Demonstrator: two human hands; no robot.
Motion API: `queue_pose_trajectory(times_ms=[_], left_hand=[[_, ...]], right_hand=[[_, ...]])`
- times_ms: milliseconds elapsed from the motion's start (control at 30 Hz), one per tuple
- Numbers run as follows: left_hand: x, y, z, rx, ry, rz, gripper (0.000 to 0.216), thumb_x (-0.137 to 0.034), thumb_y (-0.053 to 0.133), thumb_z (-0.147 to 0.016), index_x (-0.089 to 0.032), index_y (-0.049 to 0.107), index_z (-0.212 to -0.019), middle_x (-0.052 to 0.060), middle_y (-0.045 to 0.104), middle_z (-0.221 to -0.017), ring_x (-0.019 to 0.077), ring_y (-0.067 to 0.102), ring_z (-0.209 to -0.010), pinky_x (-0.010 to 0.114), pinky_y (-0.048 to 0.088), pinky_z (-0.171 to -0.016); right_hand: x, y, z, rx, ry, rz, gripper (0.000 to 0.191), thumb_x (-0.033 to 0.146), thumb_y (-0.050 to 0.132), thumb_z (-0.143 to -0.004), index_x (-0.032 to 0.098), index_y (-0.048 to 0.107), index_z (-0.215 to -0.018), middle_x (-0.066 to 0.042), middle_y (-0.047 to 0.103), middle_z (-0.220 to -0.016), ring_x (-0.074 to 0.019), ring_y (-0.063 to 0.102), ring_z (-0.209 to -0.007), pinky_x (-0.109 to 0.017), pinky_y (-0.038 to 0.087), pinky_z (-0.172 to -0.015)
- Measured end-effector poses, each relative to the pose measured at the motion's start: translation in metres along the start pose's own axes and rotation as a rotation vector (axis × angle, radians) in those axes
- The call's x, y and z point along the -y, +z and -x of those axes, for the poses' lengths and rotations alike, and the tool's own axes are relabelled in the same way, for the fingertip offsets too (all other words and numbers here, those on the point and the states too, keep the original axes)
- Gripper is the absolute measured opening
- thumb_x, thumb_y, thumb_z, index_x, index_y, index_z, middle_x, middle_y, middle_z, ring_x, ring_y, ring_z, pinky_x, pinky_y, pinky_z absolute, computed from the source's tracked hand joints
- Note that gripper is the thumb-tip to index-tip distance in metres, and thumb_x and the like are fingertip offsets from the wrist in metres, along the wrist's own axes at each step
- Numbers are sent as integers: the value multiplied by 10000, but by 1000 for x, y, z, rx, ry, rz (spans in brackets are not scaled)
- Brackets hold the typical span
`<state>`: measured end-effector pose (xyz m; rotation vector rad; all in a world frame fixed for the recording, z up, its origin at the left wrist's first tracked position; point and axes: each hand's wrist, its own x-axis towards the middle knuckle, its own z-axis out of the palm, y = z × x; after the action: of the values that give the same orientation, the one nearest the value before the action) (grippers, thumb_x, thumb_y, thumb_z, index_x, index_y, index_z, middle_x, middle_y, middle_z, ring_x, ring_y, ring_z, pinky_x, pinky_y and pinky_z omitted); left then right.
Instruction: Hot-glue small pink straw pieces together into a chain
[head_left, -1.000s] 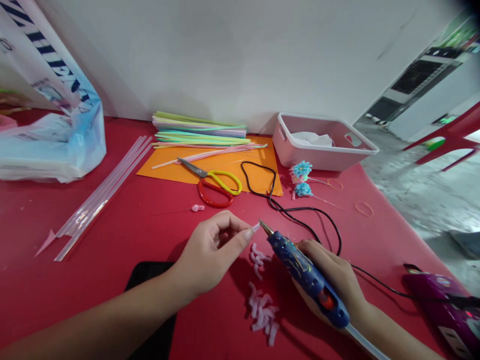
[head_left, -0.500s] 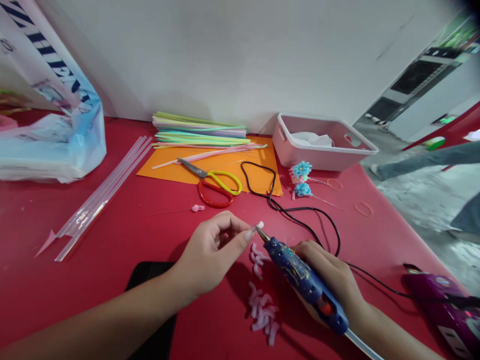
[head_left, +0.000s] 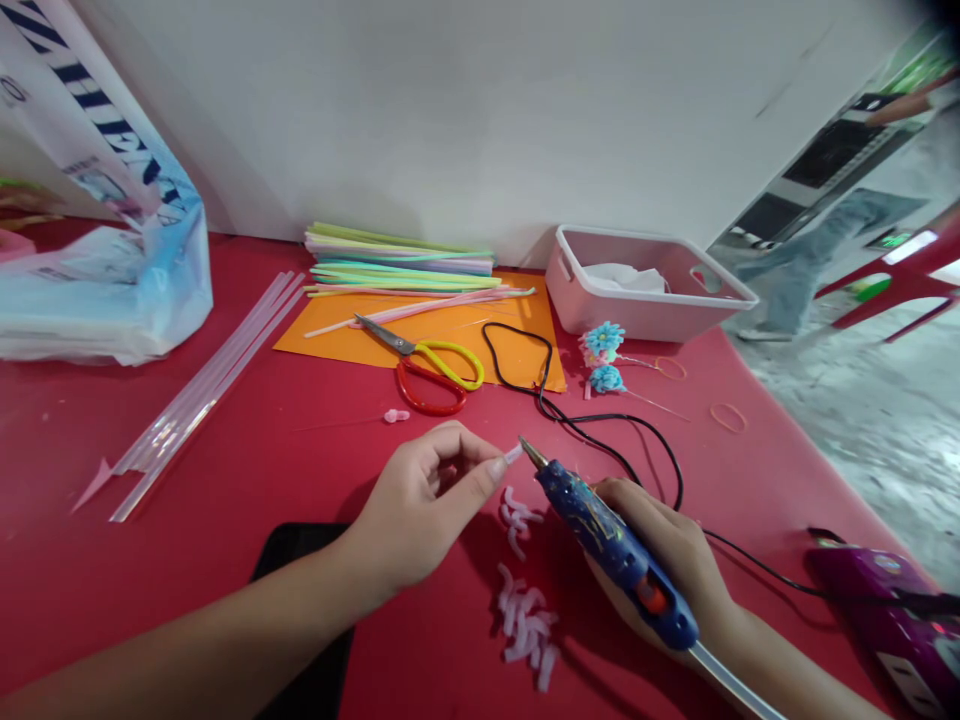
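Between thumb and forefinger, my left hand [head_left: 431,495] pinches a short pink pipe cleaner piece [head_left: 514,454]. My right hand [head_left: 667,550] is wrapped round a blue hot glue gun [head_left: 611,545] with a clear glue stick [head_left: 739,685] sticking out of its back. The gun's metal nozzle points up-left, close to the tip of the held piece; whether they touch I cannot tell. Below the hands lie two small heaps of pink pipe cleaner pieces [head_left: 527,625]. Beyond my left hand rests a thin wire with a pink bud [head_left: 396,416] on its end.
Scissors [head_left: 409,350] and pipe cleaners [head_left: 397,262] lie on orange paper [head_left: 315,335]. Blue flowers [head_left: 604,340] sit before a pink basket [head_left: 637,310]. Clear sticks [head_left: 202,400], a plastic bag [head_left: 172,290], a black phone-like slab [head_left: 300,550], a black cord [head_left: 637,425] and a purple power strip [head_left: 877,600] surround the hands.
The glue gun has shifted slightly right and up, its nozzle rising from my left fingertips to the piece's far end. My left hand stays still. A person in the background has moved.
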<state>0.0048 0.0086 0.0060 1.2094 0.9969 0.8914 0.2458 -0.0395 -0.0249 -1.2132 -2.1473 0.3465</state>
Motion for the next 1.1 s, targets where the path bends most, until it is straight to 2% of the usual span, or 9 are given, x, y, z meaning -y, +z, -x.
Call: queue_pose_trajectory(times_ms=[200,467,667,1100], left_hand=[[-2,0,-1,4,4,3,194,-325,696,-835,-177,606,-748,-16,595,-713,120,541,-678,248,450,-660],[0,0,0,11,0,9,193,-322,705,-831,-178,610,-745,-7,625,-721,128,570,-693,253,474,-675],[-2,0,-1,35,-12,27,199,-309,711,-823,-177,599,-726,-12,628,-704,120,567,-673,239,470,-649],[1,-1,0,32,-12,54,195,-288,688,-874,-162,606,-749,-38,577,-701,85,516,-660,216,445,-667]], right_hand=[[2,-1,1,38,-26,-68,172,189,597,-867,246,524,-1012,-13,619,-832,-161,598,-710,-256,487,-652],[1,0,0,81,-18,-67,126,241,587,-893,237,521,-1000,-9,577,-779,-164,569,-674,-271,467,-618],[1,0,1,113,-14,-100,167,288,572,-886,240,518,-1037,-31,604,-827,-177,575,-707,-290,467,-649],[0,0,3,65,4,-67,183,234,595,-872,251,507,-1031,-21,613,-865,-171,582,-738,-271,474,-677]])
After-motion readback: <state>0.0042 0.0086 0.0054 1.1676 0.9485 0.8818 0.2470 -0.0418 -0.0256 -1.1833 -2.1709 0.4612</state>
